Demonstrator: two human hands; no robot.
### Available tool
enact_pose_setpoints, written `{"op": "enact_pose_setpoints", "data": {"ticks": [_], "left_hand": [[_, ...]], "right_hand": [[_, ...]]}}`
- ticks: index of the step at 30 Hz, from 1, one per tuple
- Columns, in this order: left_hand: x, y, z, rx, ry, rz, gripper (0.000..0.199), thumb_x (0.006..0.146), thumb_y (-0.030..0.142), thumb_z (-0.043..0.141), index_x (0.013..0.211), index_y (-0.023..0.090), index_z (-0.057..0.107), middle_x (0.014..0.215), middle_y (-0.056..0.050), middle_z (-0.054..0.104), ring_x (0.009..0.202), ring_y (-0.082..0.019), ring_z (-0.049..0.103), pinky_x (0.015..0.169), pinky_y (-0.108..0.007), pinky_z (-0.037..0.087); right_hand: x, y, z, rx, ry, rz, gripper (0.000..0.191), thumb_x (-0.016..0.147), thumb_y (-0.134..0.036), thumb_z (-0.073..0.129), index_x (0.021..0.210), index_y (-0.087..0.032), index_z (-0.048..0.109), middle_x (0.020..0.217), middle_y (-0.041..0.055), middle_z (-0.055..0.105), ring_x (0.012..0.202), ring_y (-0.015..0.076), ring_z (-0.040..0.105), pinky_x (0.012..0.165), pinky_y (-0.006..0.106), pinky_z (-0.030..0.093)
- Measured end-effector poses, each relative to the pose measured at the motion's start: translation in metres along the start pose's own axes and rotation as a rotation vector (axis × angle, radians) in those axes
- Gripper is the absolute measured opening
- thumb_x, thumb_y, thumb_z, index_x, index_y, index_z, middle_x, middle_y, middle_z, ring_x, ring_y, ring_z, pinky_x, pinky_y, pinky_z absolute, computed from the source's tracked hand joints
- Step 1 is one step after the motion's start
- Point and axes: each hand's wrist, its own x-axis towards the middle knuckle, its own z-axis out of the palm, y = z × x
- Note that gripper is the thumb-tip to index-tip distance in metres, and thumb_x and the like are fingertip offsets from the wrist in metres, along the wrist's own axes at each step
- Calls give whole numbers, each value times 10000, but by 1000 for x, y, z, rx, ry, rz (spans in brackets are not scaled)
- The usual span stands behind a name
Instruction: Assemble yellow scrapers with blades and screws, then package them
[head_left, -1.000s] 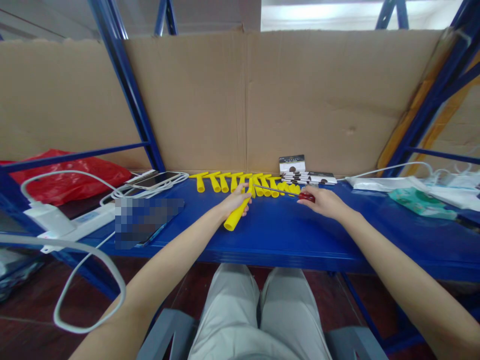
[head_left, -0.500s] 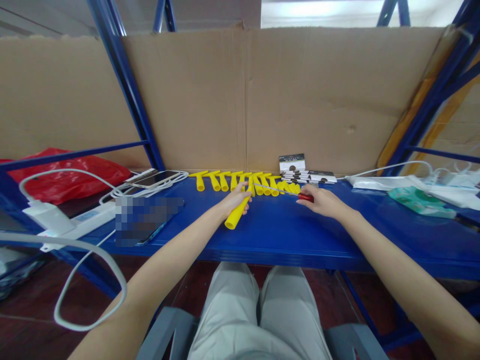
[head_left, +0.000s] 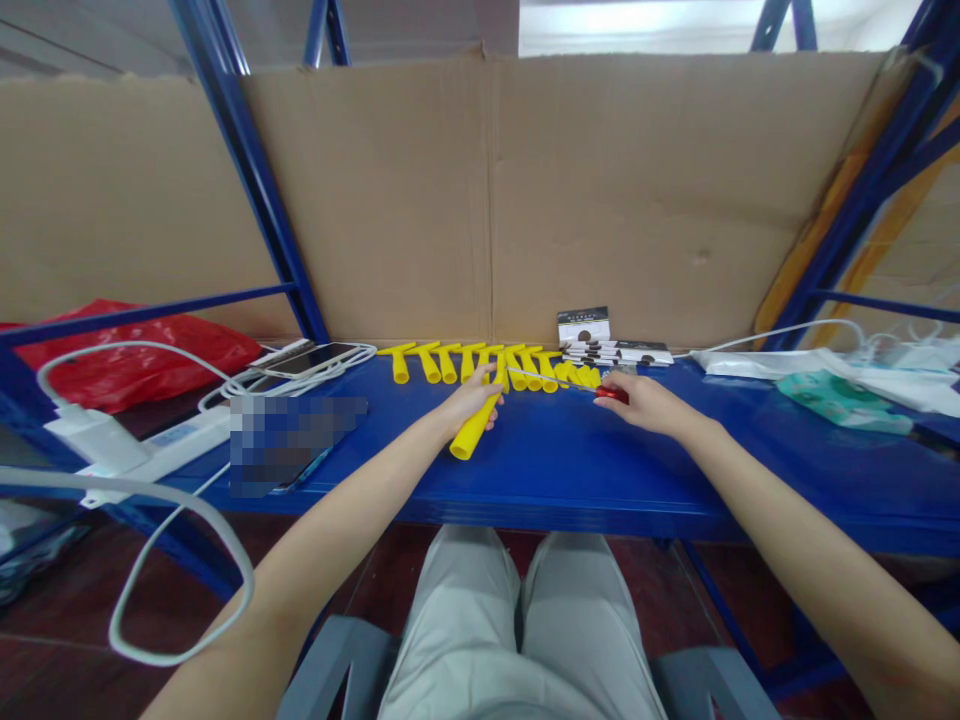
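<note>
My left hand [head_left: 471, 398] is closed around a yellow tool [head_left: 469, 436] whose hollow round handle points down toward me. In my right hand [head_left: 634, 399] is a screwdriver with a red handle [head_left: 611, 394]. Its thin metal shaft points left and reaches the head of the held yellow tool, close to my left fingertips; the exact contact is too small to tell. Behind my hands, several yellow T-shaped tools [head_left: 401, 369] stand in a row on the blue table [head_left: 555, 480]. Small yellow pieces [head_left: 583, 376] lie at the right end of that row.
Small black-and-white boxes [head_left: 583, 325] rest against the cardboard wall [head_left: 637, 190]. At left are a white power strip [head_left: 180, 445], looped cables, phones and a red bag [head_left: 142, 350]. White packets and a green packet [head_left: 840, 400] lie at right. Blue posts flank the table.
</note>
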Motion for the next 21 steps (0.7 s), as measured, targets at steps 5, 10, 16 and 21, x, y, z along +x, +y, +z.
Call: {"op": "enact_pose_setpoints", "data": {"ticks": [5, 10, 16, 21], "left_hand": [[1, 0, -1, -5, -20, -1, 546, 885, 165, 388, 1381, 301, 205, 658, 51, 461, 356, -62, 409, 355, -182, 328], [1, -1, -1, -18, -11, 3, 547, 887, 174, 392, 1387, 298, 207, 654, 48, 461, 361, -62, 410, 358, -182, 322], [3, -3, -2, -20, 0, 6, 528, 887, 189, 400, 1380, 290, 239, 659, 42, 471, 367, -60, 410, 366, -182, 334], [3, -1, -2, -21, -9, -1, 537, 884, 181, 393, 1386, 288, 233, 648, 46, 460, 359, -63, 405, 353, -183, 330]], "right_hand": [[-1, 3, 0, -48, 57, -5, 132, 797, -333, 534, 807, -208, 493, 704, 51, 638, 599, 176, 576, 528, 251, 370], [-3, -2, -4, -183, 31, -6, 190, 838, -382, 483, 788, -211, 548, 759, 62, 666, 647, 192, 598, 549, 265, 365], [0, 1, 1, -79, 0, -48, 216, 857, -372, 454, 799, -198, 568, 799, 86, 676, 697, 200, 615, 598, 278, 411], [0, 4, 3, -42, 30, -6, 149, 812, -354, 520, 818, -205, 512, 723, 58, 649, 613, 182, 589, 540, 258, 384]]}}
